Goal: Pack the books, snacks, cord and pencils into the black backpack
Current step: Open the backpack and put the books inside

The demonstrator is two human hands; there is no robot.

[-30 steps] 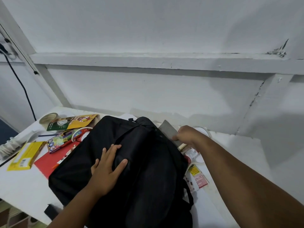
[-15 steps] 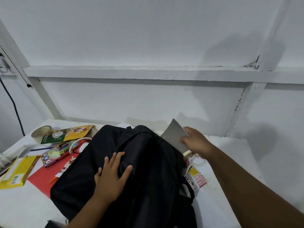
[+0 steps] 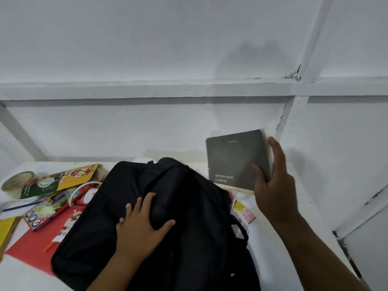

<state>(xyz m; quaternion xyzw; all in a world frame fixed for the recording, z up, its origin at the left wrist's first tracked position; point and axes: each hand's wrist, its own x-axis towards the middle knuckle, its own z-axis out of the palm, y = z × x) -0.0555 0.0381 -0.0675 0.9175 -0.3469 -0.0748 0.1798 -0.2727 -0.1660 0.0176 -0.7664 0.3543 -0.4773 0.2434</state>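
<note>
The black backpack (image 3: 178, 208) lies on the white table, filling the middle of the view. My left hand (image 3: 140, 227) rests flat on its front with fingers spread. My right hand (image 3: 273, 185) grips a dark grey book (image 3: 235, 160) by its right edge and holds it upright in the air, above and to the right of the backpack's top. Left of the bag lie a colourful pencil box (image 3: 48, 206), a green and yellow snack pack (image 3: 60, 181), a red book (image 3: 31, 246) and a white cord (image 3: 84, 185). A pink and yellow snack packet (image 3: 243, 213) peeks out at the bag's right side.
A roll of tape (image 3: 16, 181) sits at the table's far left, and a yellow box (image 3: 6, 229) at the left edge. The white wall with a ledge (image 3: 147, 89) stands right behind the table. The table's right edge (image 3: 327, 227) drops off beside my right arm.
My right hand has pulled the dark grey book up and to the right from behind the backpack, so its cover now faces me. My left hand stays pressed on the bag.
</note>
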